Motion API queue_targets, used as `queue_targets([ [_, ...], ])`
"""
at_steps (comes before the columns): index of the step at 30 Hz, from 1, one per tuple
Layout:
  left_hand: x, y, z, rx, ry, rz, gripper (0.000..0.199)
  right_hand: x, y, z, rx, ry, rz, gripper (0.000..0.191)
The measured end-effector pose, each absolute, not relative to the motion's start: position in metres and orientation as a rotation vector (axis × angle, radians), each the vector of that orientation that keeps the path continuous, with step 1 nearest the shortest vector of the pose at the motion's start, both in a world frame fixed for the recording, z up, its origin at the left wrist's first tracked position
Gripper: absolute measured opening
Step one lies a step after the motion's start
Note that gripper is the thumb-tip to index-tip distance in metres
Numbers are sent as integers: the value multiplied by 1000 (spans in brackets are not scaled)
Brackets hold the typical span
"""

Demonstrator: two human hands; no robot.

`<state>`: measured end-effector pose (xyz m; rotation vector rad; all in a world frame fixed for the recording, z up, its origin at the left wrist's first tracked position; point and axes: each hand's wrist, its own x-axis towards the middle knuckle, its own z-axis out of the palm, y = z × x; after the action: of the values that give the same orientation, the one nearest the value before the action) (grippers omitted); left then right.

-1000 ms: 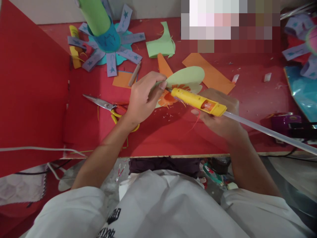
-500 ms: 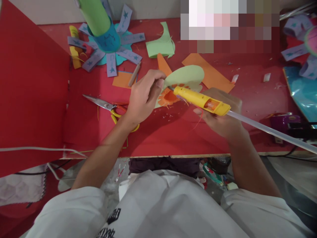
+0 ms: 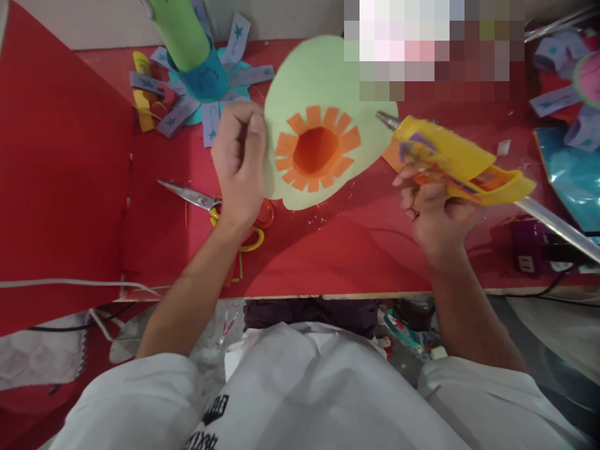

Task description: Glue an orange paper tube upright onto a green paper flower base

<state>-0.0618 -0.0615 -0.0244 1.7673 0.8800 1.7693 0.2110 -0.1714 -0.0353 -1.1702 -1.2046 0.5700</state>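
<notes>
My left hand (image 3: 241,159) is closed on the left edge of a pale green paper cutout (image 3: 309,75), which faces me above the table. At its middle sits an orange paper ring (image 3: 351,139), its tabs folded outward around a round opening. In my right hand (image 3: 435,209) is a yellow hot glue gun (image 3: 450,150), its metal nozzle pointing up and left beside the cutout's right edge. A clear glue stick (image 3: 560,225) sticks out of the gun's back. Scissors (image 3: 192,195) with yellow and red handles lie under my left wrist, partly hidden.
A teal and purple paper flower (image 3: 201,84) with a green tube (image 3: 180,34) stands at the back left. A red panel (image 3: 60,156) rises on the left. At the right are a purple power socket (image 3: 525,244) and a blue shiny packet (image 3: 574,172).
My left hand has moved left and turned the green cutout up to face me, so the orange ring shows fully. My right hand has drawn the glue gun away to the right.
</notes>
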Motion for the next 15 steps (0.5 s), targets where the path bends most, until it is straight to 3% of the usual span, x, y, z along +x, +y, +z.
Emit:
queue_targets([
  [15,-69,-44,-40,1646,994,1826,41,209,-166,-50,-1152,-1172,709,48],
])
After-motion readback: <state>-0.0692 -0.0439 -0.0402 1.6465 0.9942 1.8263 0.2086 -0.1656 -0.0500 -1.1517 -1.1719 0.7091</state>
